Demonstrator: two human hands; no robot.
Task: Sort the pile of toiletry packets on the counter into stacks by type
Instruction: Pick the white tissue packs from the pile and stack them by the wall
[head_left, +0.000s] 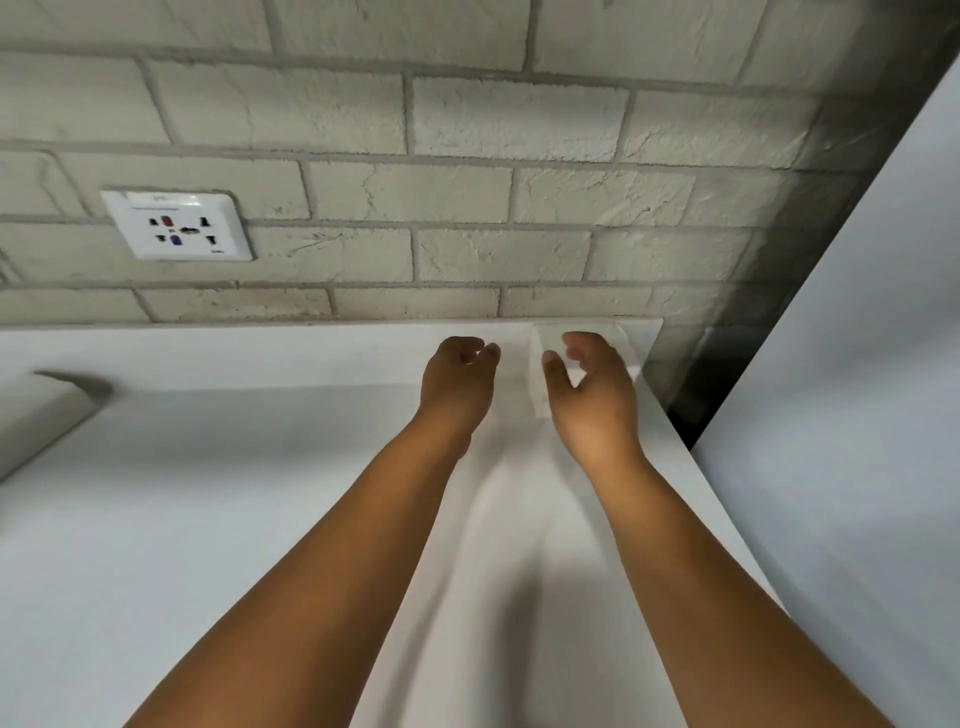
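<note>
A blurred white stack of packets (642, 336) lies in the far right corner of the white counter (208, 493), against the brick wall. My right hand (592, 389) hovers over the stack with thumb spread and fingers loosely curled, and it covers most of it. I cannot tell whether the fingers touch the packets. Just left of it, my left hand (457, 379) hangs over bare counter with its fingers loosely curled, and nothing shows in it. No separate packet types can be made out.
A white wall socket (176, 226) is set in the grey brick wall at the left. A raised white edge (47, 415) stands at the counter's far left. Past the counter's right edge a dark gap (691, 400) separates it from a white panel (857, 364).
</note>
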